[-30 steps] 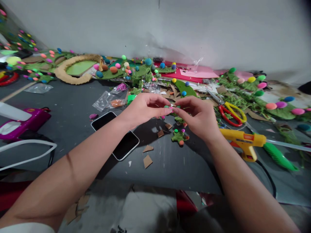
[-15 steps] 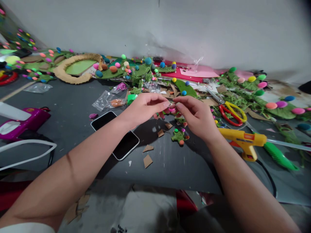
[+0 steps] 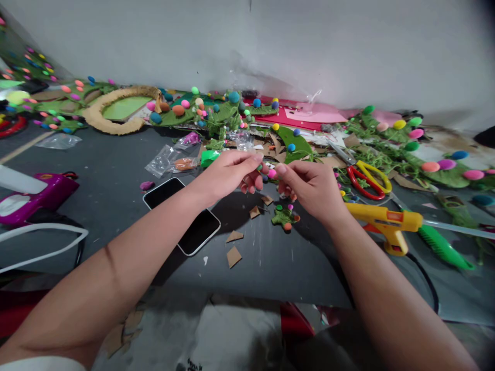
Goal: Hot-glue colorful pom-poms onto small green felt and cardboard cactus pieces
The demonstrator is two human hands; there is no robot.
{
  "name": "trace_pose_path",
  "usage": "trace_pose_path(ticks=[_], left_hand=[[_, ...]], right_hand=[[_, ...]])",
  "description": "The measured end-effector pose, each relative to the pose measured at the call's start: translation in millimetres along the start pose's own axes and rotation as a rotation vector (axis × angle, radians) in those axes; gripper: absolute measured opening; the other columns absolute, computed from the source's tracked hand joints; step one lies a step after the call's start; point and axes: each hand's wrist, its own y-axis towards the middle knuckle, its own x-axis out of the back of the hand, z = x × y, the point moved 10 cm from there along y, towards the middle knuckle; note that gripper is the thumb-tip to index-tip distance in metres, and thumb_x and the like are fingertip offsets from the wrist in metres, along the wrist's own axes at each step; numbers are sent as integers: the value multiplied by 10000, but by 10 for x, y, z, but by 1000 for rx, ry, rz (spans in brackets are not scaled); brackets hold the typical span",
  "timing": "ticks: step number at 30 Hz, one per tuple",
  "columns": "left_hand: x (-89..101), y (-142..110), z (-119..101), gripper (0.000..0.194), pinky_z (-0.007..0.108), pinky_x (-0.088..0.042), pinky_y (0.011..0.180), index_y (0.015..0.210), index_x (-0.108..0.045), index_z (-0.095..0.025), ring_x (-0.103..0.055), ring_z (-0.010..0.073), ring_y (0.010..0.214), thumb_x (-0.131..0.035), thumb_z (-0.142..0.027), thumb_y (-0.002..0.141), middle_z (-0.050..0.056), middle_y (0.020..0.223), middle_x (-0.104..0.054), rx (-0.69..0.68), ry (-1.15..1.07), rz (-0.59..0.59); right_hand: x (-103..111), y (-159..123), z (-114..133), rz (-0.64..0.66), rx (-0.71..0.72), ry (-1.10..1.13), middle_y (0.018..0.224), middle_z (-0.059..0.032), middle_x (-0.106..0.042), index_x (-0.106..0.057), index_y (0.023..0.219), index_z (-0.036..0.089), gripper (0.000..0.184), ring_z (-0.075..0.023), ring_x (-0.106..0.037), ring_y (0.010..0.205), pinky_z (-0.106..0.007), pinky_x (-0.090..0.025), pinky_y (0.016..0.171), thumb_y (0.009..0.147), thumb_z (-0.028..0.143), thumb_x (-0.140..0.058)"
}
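Note:
My left hand [image 3: 235, 175] is over the middle of the table, thumb and index pinched together. A tiny green bit [image 3: 259, 167] shows at its fingertips, too small to name. Facing it across a narrow gap, my right hand [image 3: 307, 185] has thumb and forefinger pressed together; anything held there is hidden. A bright pink ball [image 3: 272, 174] appears between the hands, and I cannot tell whether fingers touch it. Below the right hand lies a small green felt piece [image 3: 283, 217] with coloured balls on it. Under my left forearm rests a phone [image 3: 199, 232] with a dark screen.
A yellow glue gun [image 3: 386, 219] lies by my right forearm, near a green-handled tool [image 3: 444, 247] and red-yellow scissors [image 3: 367, 178]. Cardboard scraps [image 3: 234, 256] lie in front. At left are a purple device [image 3: 50, 196] and a tan ring [image 3: 98, 116]. Pom-pom greenery lines the wall.
The fingertips, almost meeting before, have moved slightly apart. My left hand has turned a little, so more of its curled fingers and the green bit show.

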Motion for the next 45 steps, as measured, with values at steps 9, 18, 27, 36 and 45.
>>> trace_pose_path(ticks=[9, 18, 27, 36, 45], left_hand=[[22, -2, -35, 204, 248, -482, 611, 984, -733, -178, -641, 121, 714, -682, -371, 940, 53, 885, -734, -41, 85, -17], [66, -3, -75, 239, 250, -533, 634, 1014, -723, -172, -675, 136, 742, -805, -321, 846, 49, 878, -739, -79, 89, -60], [73, -25, -129, 197, 229, -531, 599, 931, -723, -151, -643, 104, 637, -807, -305, 843, 28, 769, -714, -93, 99, -79], [61, -20, -126, 294, 231, -477, 528, 849, -705, -149, -609, 94, 555, -683, -425, 949, 28, 689, -685, -84, 55, -90], [85, -8, -57, 342, 255, -509, 584, 875, -700, -154, -647, 119, 615, -612, -465, 986, 48, 727, -704, -54, 35, -91]], right_hand=[[-10, -2, 36, -1, 53, 44, 788, -24, -737, -723, 897, 214, 291, -150, -677, 697, -288, -552, 657, 993, 458, -598], [18, -3, 59, -30, 98, 13, 1032, -39, -758, -704, 1108, 243, 205, -182, -711, 905, -320, -569, 807, 964, 383, -660], [59, -7, 44, -71, 79, -15, 911, -22, -721, -690, 955, 205, 187, -157, -665, 802, -279, -525, 702, 885, 364, -761], [42, -13, 49, -49, 59, -92, 632, 22, -600, -652, 753, 207, 340, -115, -514, 574, -275, -418, 560, 924, 498, -692], [20, -15, 30, -36, 41, -57, 650, 4, -641, -675, 801, 203, 386, -122, -563, 583, -280, -451, 586, 1019, 490, -538]])
